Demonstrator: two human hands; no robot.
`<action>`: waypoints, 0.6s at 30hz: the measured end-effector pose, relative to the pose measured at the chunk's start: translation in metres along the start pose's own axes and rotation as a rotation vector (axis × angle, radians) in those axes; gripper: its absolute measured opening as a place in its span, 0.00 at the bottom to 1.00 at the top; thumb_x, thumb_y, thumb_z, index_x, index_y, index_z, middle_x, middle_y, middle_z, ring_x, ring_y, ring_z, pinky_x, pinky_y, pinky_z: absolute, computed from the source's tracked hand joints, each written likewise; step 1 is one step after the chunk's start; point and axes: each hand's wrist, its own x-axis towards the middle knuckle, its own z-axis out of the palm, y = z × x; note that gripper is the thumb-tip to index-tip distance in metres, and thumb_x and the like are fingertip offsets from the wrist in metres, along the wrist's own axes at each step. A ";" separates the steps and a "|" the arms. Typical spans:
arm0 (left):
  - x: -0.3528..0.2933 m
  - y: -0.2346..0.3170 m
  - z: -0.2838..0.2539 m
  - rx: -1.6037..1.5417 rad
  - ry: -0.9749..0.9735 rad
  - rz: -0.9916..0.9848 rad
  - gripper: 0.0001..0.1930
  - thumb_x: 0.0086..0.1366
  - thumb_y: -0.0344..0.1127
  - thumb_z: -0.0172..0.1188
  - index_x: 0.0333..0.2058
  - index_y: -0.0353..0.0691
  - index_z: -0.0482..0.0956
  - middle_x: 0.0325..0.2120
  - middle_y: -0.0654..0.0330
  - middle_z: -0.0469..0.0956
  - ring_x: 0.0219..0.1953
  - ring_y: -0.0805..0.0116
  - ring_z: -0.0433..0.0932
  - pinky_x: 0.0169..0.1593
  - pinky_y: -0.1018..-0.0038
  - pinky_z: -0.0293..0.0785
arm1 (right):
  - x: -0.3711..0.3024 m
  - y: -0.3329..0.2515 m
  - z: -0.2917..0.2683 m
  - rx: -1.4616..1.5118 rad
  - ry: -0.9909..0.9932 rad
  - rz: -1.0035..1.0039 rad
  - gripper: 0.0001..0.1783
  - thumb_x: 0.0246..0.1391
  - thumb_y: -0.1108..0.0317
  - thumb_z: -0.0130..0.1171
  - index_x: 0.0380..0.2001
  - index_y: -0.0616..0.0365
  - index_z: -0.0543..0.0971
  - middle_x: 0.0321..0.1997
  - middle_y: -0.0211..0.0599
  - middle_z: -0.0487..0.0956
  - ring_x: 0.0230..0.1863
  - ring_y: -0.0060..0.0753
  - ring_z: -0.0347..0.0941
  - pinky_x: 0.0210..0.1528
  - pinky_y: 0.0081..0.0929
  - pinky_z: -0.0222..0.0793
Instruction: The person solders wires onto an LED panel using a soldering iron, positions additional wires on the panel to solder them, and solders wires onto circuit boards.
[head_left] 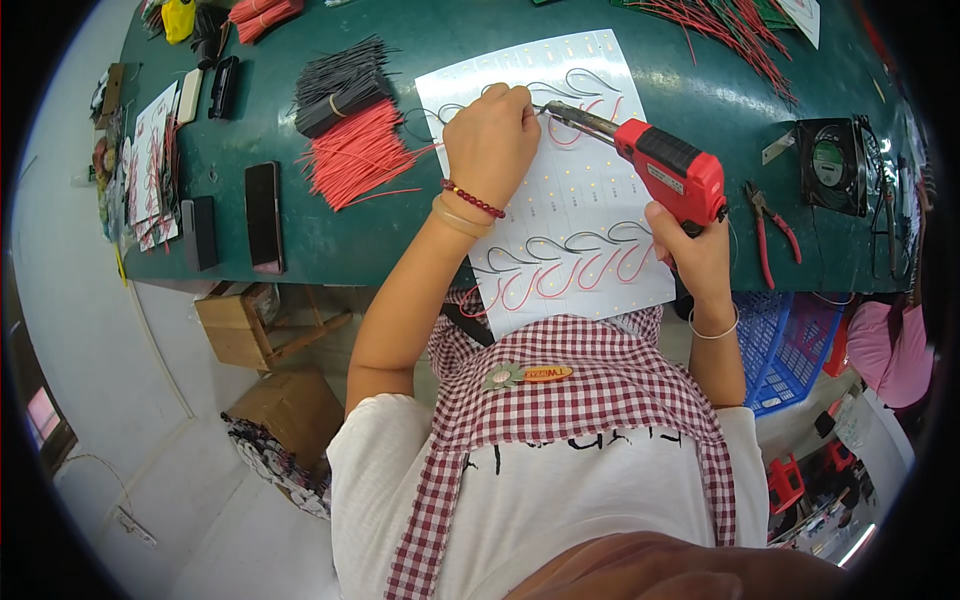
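My right hand [695,250] is wrapped around the grip of a red and black soldering gun [672,165]. Its metal nozzle points left, and the tip is close beside the fingertips of my left hand [492,140]. Those fingers are pinched together on a thin black wire [412,128], whose tail curls out to the left of the hand; the pinched end is mostly hidden. Beneath both hands lies a white circuit board sheet [570,205] with rows of small pads. Looped black and red wires [545,280] are attached along its near part, and more run across its far part.
Left of the sheet lie a bundle of black wires [340,80] and red wires [355,155]. A phone [264,215] is near the table's front edge. To the right are red-handled pliers [770,235] and a black fan [835,165]. A blue basket [790,350] stands below the table.
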 end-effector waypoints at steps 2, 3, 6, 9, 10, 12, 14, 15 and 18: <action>0.000 0.000 0.000 0.002 -0.003 0.000 0.03 0.50 0.30 0.59 0.21 0.40 0.75 0.21 0.60 0.76 0.23 0.57 0.76 0.25 0.65 0.69 | 0.000 -0.002 0.002 0.003 0.006 -0.002 0.11 0.48 0.66 0.66 0.26 0.62 0.77 0.15 0.23 0.71 0.14 0.14 0.65 0.17 0.17 0.61; 0.000 0.000 0.000 0.004 -0.007 -0.001 0.03 0.50 0.30 0.59 0.21 0.40 0.75 0.21 0.60 0.75 0.23 0.56 0.76 0.24 0.65 0.69 | -0.001 -0.003 0.003 0.041 0.013 -0.006 0.11 0.48 0.66 0.66 0.26 0.62 0.77 0.15 0.23 0.71 0.14 0.14 0.65 0.16 0.17 0.60; -0.001 -0.001 0.000 0.003 0.001 0.006 0.03 0.51 0.30 0.59 0.21 0.40 0.75 0.21 0.60 0.75 0.22 0.56 0.76 0.25 0.65 0.69 | -0.003 0.001 -0.001 0.129 0.022 -0.040 0.09 0.50 0.67 0.65 0.28 0.62 0.78 0.15 0.23 0.71 0.14 0.13 0.65 0.16 0.16 0.58; 0.000 0.001 -0.001 0.021 -0.012 -0.004 0.04 0.51 0.30 0.59 0.20 0.40 0.75 0.21 0.60 0.75 0.23 0.56 0.76 0.24 0.65 0.69 | -0.006 -0.005 -0.003 0.191 0.030 -0.085 0.11 0.52 0.70 0.60 0.37 0.67 0.76 0.14 0.25 0.70 0.13 0.14 0.63 0.16 0.15 0.56; -0.001 0.002 -0.001 0.022 -0.011 -0.005 0.04 0.51 0.30 0.59 0.20 0.40 0.75 0.21 0.60 0.75 0.23 0.56 0.76 0.24 0.65 0.69 | -0.007 -0.009 -0.003 0.202 0.035 -0.099 0.15 0.53 0.73 0.57 0.43 0.71 0.73 0.14 0.27 0.69 0.13 0.15 0.62 0.16 0.15 0.56; -0.003 0.006 -0.003 0.063 -0.022 -0.014 0.04 0.52 0.31 0.60 0.21 0.40 0.76 0.26 0.60 0.76 0.32 0.58 0.77 0.30 0.63 0.71 | -0.007 -0.011 -0.006 0.214 0.032 -0.091 0.16 0.53 0.73 0.56 0.43 0.72 0.72 0.14 0.28 0.68 0.13 0.16 0.62 0.16 0.16 0.56; -0.012 0.010 -0.007 0.121 -0.022 0.031 0.04 0.53 0.32 0.61 0.26 0.39 0.78 0.32 0.58 0.77 0.39 0.56 0.75 0.37 0.61 0.71 | -0.008 -0.011 -0.007 0.258 0.020 -0.107 0.17 0.53 0.73 0.55 0.44 0.73 0.72 0.14 0.28 0.68 0.12 0.17 0.61 0.16 0.17 0.57; -0.018 0.013 -0.009 0.179 -0.022 0.076 0.07 0.53 0.33 0.62 0.31 0.38 0.80 0.39 0.55 0.77 0.46 0.53 0.74 0.44 0.59 0.71 | -0.009 -0.010 -0.008 0.258 0.022 -0.106 0.17 0.53 0.73 0.55 0.44 0.73 0.72 0.14 0.28 0.68 0.12 0.17 0.61 0.16 0.17 0.57; -0.048 0.024 -0.009 0.143 -0.082 0.131 0.22 0.55 0.37 0.63 0.46 0.31 0.75 0.53 0.47 0.70 0.59 0.47 0.65 0.58 0.53 0.61 | -0.009 -0.006 -0.009 0.317 0.053 -0.113 0.14 0.53 0.71 0.60 0.42 0.68 0.77 0.14 0.23 0.69 0.13 0.14 0.62 0.16 0.15 0.56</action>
